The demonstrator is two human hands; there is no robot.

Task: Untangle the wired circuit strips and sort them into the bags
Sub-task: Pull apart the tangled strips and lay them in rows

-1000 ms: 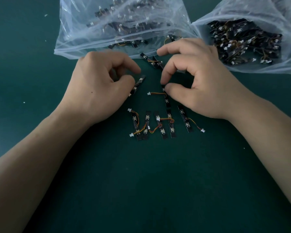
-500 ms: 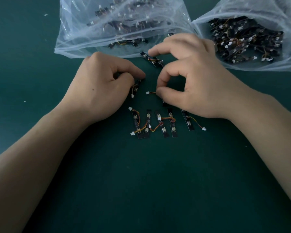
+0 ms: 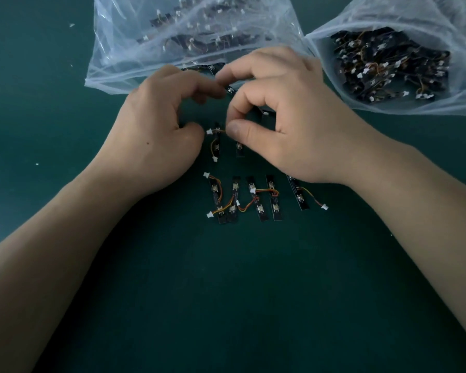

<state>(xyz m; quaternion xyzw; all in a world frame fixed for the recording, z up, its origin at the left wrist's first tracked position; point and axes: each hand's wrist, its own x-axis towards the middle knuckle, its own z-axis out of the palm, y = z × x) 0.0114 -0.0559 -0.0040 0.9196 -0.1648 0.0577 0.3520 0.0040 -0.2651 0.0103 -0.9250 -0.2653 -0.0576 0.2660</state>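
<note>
Two black circuit strips lie between my hands on the green table (image 3: 226, 278). One strip (image 3: 216, 146) has an orange wire and a white connector (image 3: 209, 131), the other (image 3: 239, 149) is half under my right thumb. My left hand (image 3: 156, 125) is curled, its thumb tip against the connector. My right hand (image 3: 288, 122) pinches the orange wire at that connector between thumb and curled finger. Its index fingertip meets my left index finger over another strip (image 3: 230, 90). A row of several wired strips (image 3: 253, 200) lies just below both hands.
Two clear plastic bags lie at the far side. The left bag (image 3: 119, 49) lies flat with strips inside, its mouth towards my hands. The right bag (image 3: 334, 109) stands open, full of tangled strips. Bare green table stretches in front of the row.
Both hands have come closer together. The strip my left hand pinched now lies upright on the table beside its thumb, and my right thumb has slid left onto the wire by the connector.
</note>
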